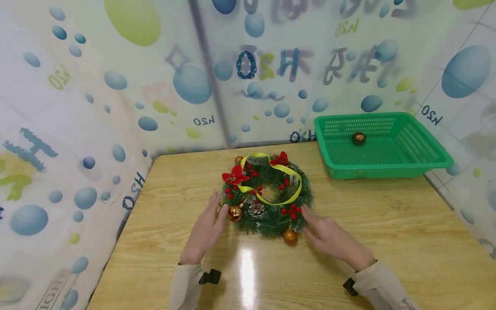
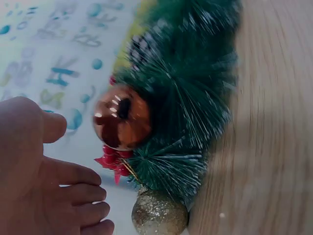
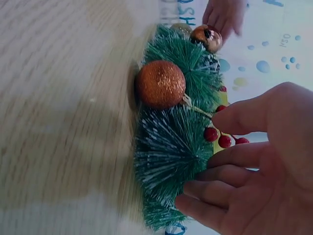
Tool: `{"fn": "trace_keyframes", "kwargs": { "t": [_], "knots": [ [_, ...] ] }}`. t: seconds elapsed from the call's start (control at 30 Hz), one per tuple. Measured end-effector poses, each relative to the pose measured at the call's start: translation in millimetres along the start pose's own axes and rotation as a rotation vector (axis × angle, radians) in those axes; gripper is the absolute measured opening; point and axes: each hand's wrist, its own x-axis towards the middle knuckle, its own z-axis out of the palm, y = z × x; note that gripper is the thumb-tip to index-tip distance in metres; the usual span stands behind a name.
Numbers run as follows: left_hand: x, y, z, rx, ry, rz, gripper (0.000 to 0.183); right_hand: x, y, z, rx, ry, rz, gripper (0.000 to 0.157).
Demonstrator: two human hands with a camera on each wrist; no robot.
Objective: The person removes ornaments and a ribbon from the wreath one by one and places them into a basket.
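A green Christmas wreath (image 1: 267,226) lies flat on the wooden table, decked with red flowers (image 1: 234,175), red berries (image 1: 291,211), a pinecone (image 1: 256,209) and baubles. A loop of yellow ribbon (image 1: 297,189) lies across its top. My left hand (image 1: 204,230) is beside the wreath's left edge, fingers extended, near a shiny copper bauble (image 2: 122,117) and a glittery gold bauble (image 2: 159,213). At the right edge is my right hand (image 1: 333,239), its fingers reaching to the needles near the berries and a glittery orange bauble (image 3: 161,84). Neither hand grips anything.
A green plastic basket (image 1: 383,171) stands at the back right of the table (image 1: 174,181), overhanging its right edge. Inside it lies one brown bauble (image 1: 358,138). Printed curtains (image 1: 271,120) with blue and green dots rise behind and at both sides.
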Motion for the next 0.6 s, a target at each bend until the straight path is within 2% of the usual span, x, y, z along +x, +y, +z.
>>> {"fn": "trace_keyframes", "kwargs": {
  "t": [0.23,0.47,0.6],
  "knots": [
    [30.2,-6.4,5.7,-0.003,-0.054,0.001,0.070,-2,-5,1.8,0.002,-0.072,0.061,0.057],
    [48.9,-10.6,-0.5,-0.078,-0.073,0.006,0.074,-5,-7,2.0,-0.017,-0.088,0.091,0.058],
    [56.2,-13.3,-5.5,-0.082,-0.057,0.006,0.076,-5,-9,3.0,-0.006,-0.086,0.085,0.059]
  ]
}}
